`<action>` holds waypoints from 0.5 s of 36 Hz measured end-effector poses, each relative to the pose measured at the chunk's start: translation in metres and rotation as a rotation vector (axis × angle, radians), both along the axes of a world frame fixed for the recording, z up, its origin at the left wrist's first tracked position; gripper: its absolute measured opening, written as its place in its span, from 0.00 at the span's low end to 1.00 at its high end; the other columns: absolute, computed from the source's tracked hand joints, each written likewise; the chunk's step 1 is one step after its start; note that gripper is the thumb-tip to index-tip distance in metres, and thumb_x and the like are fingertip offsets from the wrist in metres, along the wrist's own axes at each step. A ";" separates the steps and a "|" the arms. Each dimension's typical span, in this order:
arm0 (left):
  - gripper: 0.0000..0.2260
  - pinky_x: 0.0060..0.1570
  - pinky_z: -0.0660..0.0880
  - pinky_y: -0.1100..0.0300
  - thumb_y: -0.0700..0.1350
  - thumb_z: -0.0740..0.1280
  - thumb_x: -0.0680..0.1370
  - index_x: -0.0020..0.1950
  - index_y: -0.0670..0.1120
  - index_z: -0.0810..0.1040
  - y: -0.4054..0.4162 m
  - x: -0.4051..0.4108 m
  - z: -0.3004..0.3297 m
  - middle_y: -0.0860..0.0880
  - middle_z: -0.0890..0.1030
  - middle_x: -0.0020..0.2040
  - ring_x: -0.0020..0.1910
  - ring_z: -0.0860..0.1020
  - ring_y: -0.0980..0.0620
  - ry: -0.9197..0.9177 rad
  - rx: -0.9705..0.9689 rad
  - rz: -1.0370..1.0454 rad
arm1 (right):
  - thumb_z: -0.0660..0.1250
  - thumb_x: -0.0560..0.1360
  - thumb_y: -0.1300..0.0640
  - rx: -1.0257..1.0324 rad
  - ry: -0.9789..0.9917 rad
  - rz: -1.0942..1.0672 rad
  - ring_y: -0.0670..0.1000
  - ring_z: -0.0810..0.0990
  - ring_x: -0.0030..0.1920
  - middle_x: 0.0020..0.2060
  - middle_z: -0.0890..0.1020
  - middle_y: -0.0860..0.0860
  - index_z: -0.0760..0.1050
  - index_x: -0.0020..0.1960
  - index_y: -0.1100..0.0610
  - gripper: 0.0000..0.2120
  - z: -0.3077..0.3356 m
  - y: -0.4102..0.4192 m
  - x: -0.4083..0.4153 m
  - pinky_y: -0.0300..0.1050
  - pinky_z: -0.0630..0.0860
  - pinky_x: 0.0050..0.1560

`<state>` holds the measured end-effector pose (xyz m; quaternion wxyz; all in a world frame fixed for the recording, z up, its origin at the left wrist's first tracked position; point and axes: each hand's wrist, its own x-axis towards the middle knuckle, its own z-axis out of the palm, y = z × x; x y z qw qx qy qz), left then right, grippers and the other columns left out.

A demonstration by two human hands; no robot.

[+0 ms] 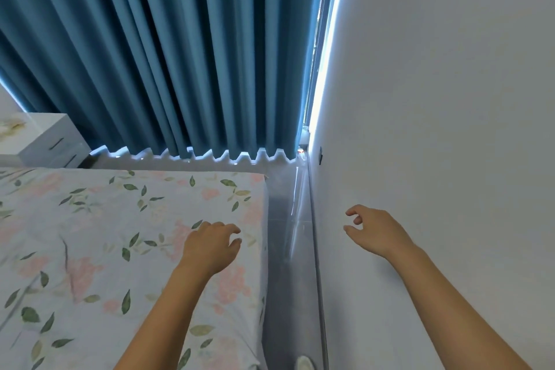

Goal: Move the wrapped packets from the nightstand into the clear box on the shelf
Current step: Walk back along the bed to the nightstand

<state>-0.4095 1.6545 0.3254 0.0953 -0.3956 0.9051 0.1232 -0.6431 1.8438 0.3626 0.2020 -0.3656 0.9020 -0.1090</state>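
While both hands hang loosely curled and hold nothing, the left hand (pixel 211 245) hovers over the floral bedsheet (pixel 90 234) at about six o'clock, and the right hand (pixel 374 230) hangs at four o'clock before the white wall (pixel 450 99). At nine o'clock stands the white nightstand (pixel 45 138), beside the blue curtain (pixel 165 54); no packets show on it, nor the clear box.

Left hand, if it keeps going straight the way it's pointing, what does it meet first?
Probably the curtain. The left hand, empty, points along the bed edge toward it; nothing else shows in that line, though depth is unclear.
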 end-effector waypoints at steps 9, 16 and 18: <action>0.17 0.57 0.73 0.53 0.53 0.56 0.81 0.68 0.54 0.72 -0.127 -0.133 -0.007 0.51 0.76 0.66 0.64 0.72 0.48 0.004 0.027 0.041 | 0.62 0.77 0.50 -0.076 0.060 0.014 0.52 0.76 0.60 0.61 0.78 0.49 0.72 0.66 0.48 0.17 -0.012 -0.131 -0.126 0.47 0.73 0.59; 0.17 0.58 0.72 0.56 0.53 0.58 0.80 0.67 0.55 0.72 -0.225 -0.244 -0.002 0.53 0.77 0.64 0.64 0.73 0.51 0.058 0.045 0.070 | 0.58 0.78 0.50 0.041 0.170 0.081 0.54 0.72 0.63 0.61 0.78 0.48 0.68 0.68 0.47 0.18 -0.020 -0.239 -0.224 0.46 0.71 0.58; 0.17 0.58 0.71 0.57 0.54 0.57 0.80 0.68 0.56 0.72 -0.249 -0.268 -0.001 0.53 0.76 0.66 0.64 0.73 0.51 0.059 0.043 0.078 | 0.58 0.78 0.50 0.042 0.171 0.077 0.54 0.72 0.63 0.61 0.78 0.48 0.68 0.69 0.47 0.19 -0.019 -0.263 -0.245 0.46 0.71 0.58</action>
